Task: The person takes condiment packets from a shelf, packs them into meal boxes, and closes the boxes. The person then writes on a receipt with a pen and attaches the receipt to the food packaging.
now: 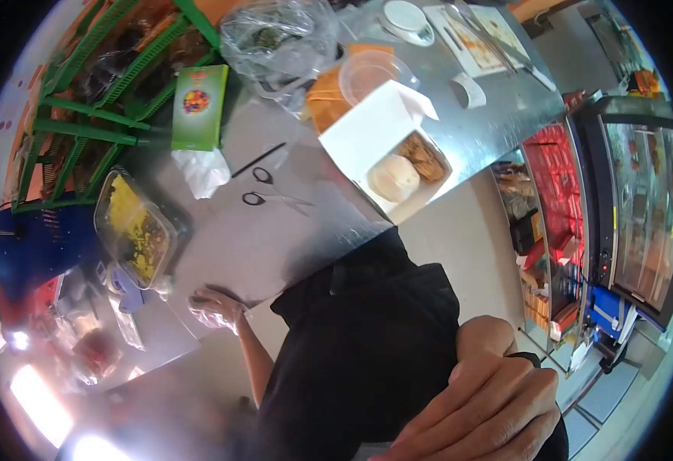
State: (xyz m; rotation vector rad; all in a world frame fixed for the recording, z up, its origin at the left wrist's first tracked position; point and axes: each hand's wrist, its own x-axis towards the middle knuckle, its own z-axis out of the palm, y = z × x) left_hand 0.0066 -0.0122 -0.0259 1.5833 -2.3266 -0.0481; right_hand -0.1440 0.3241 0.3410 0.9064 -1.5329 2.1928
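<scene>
- Steel table point(213, 230): spans 8 to 1 o'clock.
- Right hand point(479, 403): 5 o'clock, bare, close to the lens, fingers bent; I cannot tell whether it grasps anything.
- White box point(371, 127): 1 o'clock, lid raised, a pale round item point(394, 178) and a brown item point(422, 159) inside.
- Plastic tub point(170, 238): 9 o'clock, holding yellow crumbs point(129, 219), near the left hand point(217, 307).
- Left hand: 8 o'clock, gloved in clear plastic, released, resting at the table's edge.
- Scissors point(281, 197): 10 o'clock, blades slightly apart.

Green rack point(83, 131), red crates point(555, 173), glass-fronted cabinet point(645, 207)
</scene>
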